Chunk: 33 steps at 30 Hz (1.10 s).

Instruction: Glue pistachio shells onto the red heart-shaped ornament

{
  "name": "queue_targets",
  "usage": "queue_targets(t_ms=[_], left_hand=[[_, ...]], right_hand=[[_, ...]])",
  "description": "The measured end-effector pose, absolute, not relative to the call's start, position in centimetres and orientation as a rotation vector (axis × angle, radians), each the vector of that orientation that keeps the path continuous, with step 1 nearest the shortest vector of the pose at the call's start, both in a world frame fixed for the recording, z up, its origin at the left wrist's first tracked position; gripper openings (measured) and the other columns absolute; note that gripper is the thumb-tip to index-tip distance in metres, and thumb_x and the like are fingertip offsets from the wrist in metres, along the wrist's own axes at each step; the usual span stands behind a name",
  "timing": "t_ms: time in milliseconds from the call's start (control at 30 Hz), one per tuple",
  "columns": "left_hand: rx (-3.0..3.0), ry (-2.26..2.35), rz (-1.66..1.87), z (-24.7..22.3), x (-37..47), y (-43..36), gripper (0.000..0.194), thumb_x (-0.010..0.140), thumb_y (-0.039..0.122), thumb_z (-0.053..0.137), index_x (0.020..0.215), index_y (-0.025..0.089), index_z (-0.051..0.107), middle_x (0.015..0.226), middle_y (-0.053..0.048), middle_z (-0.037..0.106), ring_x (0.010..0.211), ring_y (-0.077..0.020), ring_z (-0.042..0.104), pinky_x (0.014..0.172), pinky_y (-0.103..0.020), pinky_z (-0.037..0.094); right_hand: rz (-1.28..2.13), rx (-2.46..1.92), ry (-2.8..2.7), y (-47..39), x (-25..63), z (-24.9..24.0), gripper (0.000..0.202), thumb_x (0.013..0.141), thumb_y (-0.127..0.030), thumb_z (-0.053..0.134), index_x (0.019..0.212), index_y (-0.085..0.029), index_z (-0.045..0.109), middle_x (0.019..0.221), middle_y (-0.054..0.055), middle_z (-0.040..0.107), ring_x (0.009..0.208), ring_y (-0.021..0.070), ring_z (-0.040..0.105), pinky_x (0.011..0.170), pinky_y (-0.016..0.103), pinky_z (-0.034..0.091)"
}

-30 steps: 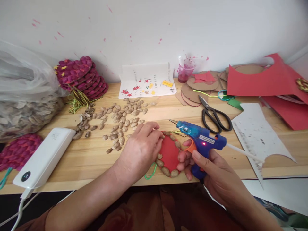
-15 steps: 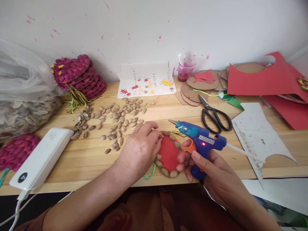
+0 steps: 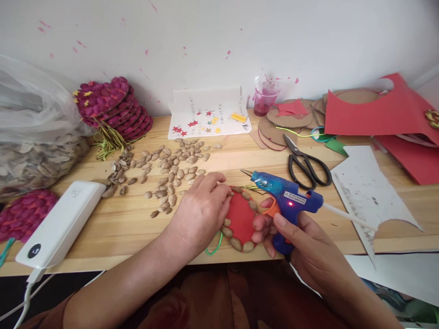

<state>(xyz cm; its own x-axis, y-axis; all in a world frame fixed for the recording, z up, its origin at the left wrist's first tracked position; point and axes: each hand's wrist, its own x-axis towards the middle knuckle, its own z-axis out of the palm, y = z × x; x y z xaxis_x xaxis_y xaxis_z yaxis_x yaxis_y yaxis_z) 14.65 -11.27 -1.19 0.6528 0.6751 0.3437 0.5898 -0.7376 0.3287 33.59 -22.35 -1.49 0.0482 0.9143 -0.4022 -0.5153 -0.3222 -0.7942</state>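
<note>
A round red disc (image 3: 240,220) lies near the table's front edge, with brown peanut shells (image 3: 236,243) along its rim. My left hand (image 3: 202,210) is over the disc's left edge, fingers curled and pressed together. Whatever its fingertips hold is hidden. In my right hand (image 3: 295,237) is a blue hot glue gun (image 3: 274,183) with an orange trigger and a lit red light. Its nozzle points left, above the disc's far side, and a white glue stick (image 3: 346,216) sticks out behind. Some right fingers are at the disc's right edge. A green cord loop (image 3: 214,245) shows below my left hand.
Loose peanut shells (image 3: 171,173) are scattered beyond my left hand. Black-handled scissors (image 3: 307,164) lie behind the glue gun. A white power bank (image 3: 61,224), stacked purple discs (image 3: 113,107) and a bag of shells (image 3: 37,160) are at left; red sheets (image 3: 373,114) at right.
Almost nothing differs. Both hands, the glue gun and the disc keep their places; the view has shifted very slightly.
</note>
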Motion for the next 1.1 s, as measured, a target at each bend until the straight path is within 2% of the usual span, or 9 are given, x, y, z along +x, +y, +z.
queue_targets(t_ms=[100, 233, 467, 667, 867, 1100], left_hand=[[2.604, 1.02, 0.693, -0.9, 14.6, -11.2, 0.013, 0.092, 0.011, 0.059, 0.097, 0.017, 0.069, 0.115, -0.01, 0.066, 0.103, -0.0223, 0.065, 0.092, -0.038, 0.056], [2.426, 1.021, 0.647, -0.1, 14.2, -10.9, 0.023, 0.088, 0.006, 0.062, 0.104, 0.02, 0.07, 0.109, -0.006, 0.067, 0.1, -0.0184, 0.066, 0.089, -0.032, 0.056], [2.322, 1.02, 0.618, 0.2, 13.6, -10.6, 0.031, 0.086, -0.001, 0.058, 0.104, 0.021, 0.07, 0.109, -0.004, 0.068, 0.103, -0.0175, 0.065, 0.093, -0.031, 0.055], [2.362, 1.039, 0.688, -0.2, 14.1, -10.9, 0.021, 0.088, 0.005, 0.06, 0.098, 0.019, 0.071, 0.108, -0.006, 0.067, 0.101, -0.018, 0.065, 0.091, -0.032, 0.055], [2.487, 1.06, 0.768, -1.1, 14.6, -11.3, 0.012, 0.09, 0.01, 0.063, 0.095, 0.017, 0.071, 0.109, -0.008, 0.068, 0.1, -0.0205, 0.066, 0.089, -0.035, 0.056], [2.549, 1.067, 0.795, -1.5, 14.9, -11.2, 0.011, 0.092, 0.012, 0.063, 0.088, 0.016, 0.072, 0.104, -0.008, 0.069, 0.095, -0.0207, 0.066, 0.087, -0.036, 0.056]], right_hand=[[1.569, -1.12, -0.485, -22.4, 33.6, -1.5, 0.014, 0.092, -0.035, 0.07, 0.101, -0.024, 0.067, 0.091, 0.006, 0.075, 0.078, 0.0201, 0.073, 0.054, 0.025, 0.05], [1.572, -1.123, -0.486, -22.4, 33.6, -1.5, 0.015, 0.092, -0.035, 0.069, 0.102, -0.024, 0.067, 0.094, 0.006, 0.075, 0.077, 0.0196, 0.072, 0.055, 0.025, 0.051], [1.575, -1.122, -0.496, -22.4, 33.6, -1.6, 0.012, 0.092, -0.035, 0.069, 0.098, -0.025, 0.068, 0.094, 0.005, 0.075, 0.077, 0.0188, 0.072, 0.054, 0.024, 0.05], [1.575, -1.105, -0.515, -22.4, 33.6, -1.5, 0.01, 0.095, -0.033, 0.066, 0.102, -0.026, 0.068, 0.095, 0.004, 0.075, 0.079, 0.0184, 0.072, 0.055, 0.024, 0.05], [1.58, -1.103, -0.532, -22.5, 33.7, -1.5, 0.01, 0.095, -0.033, 0.066, 0.098, -0.024, 0.07, 0.094, 0.004, 0.075, 0.08, 0.018, 0.072, 0.056, 0.024, 0.051], [1.57, -1.113, -0.501, -22.4, 33.6, -1.6, 0.009, 0.095, -0.033, 0.067, 0.1, -0.026, 0.068, 0.093, 0.003, 0.075, 0.079, 0.0176, 0.073, 0.055, 0.023, 0.051]])
